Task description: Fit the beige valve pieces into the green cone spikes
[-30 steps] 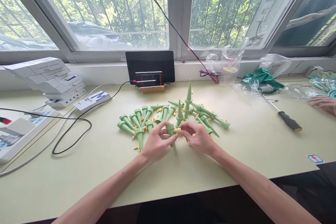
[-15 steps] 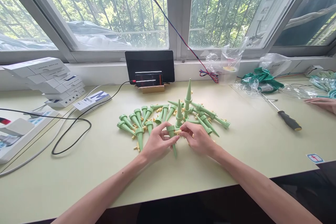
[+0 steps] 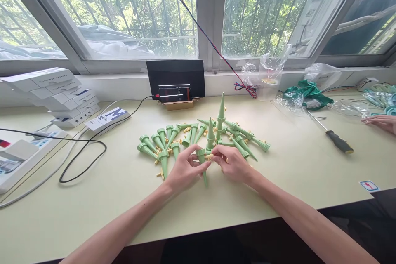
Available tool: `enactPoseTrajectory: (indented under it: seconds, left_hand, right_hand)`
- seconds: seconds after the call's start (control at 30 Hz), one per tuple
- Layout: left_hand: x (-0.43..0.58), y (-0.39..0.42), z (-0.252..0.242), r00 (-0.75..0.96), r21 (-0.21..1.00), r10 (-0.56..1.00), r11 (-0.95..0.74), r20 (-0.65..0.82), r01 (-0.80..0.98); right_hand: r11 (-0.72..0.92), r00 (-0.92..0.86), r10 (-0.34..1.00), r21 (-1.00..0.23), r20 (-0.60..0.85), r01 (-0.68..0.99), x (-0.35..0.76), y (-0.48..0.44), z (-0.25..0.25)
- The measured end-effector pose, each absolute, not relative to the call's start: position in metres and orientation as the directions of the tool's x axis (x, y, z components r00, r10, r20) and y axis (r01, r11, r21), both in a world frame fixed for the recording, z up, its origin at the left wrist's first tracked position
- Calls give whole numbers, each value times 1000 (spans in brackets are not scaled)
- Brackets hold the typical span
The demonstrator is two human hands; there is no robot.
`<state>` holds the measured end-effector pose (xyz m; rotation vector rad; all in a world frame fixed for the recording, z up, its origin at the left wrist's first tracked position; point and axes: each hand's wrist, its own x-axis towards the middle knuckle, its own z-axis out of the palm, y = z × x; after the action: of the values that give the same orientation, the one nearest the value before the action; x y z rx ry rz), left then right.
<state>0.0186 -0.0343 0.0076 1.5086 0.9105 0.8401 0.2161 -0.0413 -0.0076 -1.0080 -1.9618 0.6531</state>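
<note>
A heap of green plastic cone spikes [image 3: 173, 136] and small yellow fittings lies on the pale table [image 3: 93, 198]. Two spikes [image 3: 220, 112] stand upright at the back of the heap. My left hand [image 3: 185, 170] is closed round one green spike [image 3: 203, 169] that points down toward me. My right hand [image 3: 232, 163] pinches a small yellow fitting [image 3: 209, 156] against the spike's wide top end.
A tablet and phone [image 3: 175, 86] stand at the window sill, with a black cable [image 3: 80, 152] looping left. White boxes [image 3: 58, 95] are stacked at left. A screwdriver [image 3: 335, 140] and plastic bags lie at right, where another person's hand [image 3: 382, 123] rests.
Both hands stay on the same spike and fitting with only slight finger shifts. The other person's hand at right has drawn back a little.
</note>
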Motion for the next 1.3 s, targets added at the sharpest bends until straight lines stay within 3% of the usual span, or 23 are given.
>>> enactPoseTrajectory:
  seconds: [0.67,1.3]
  left_hand:
    - [21,-38,11,404,970,908,-186,110,155]
    - [21,-38,8,411,974,907,-171,96,149]
  right_hand:
    - [487,-356,864,-774,357,405,215,-44,2]
    - [426,-355,887,-820,296,382,214,-46,6]
